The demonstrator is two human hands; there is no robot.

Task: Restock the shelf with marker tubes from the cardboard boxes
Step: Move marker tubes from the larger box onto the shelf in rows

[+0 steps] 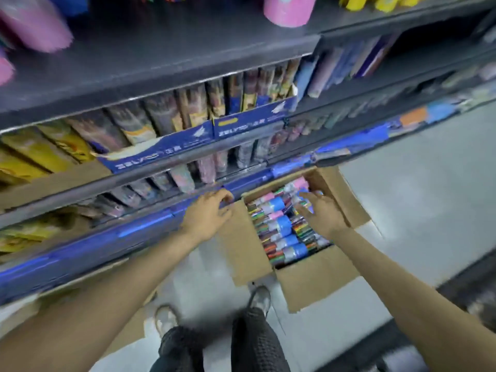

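An open cardboard box (316,275) stands on the floor against the bottom shelf. It is packed with several marker tubes (281,224) with pink, blue and clear caps. My right hand (319,210) reaches over the tubes with fingers spread and relaxed, holding nothing. My left hand (208,213) hovers at the box's left flap (244,251) beside the blue shelf edge (150,224), fingers loosely curled, with nothing visible in it. Marker tubes (182,178) stand in a row on the lower shelf just above my left hand.
Blue display trays (161,151) with packs fill the middle shelf. Pink tubs (288,9) sit on the top shelf. Flat cardboard (128,334) lies on the floor left of my feet (257,299). Grey floor (416,189) stretches to the right of the box.
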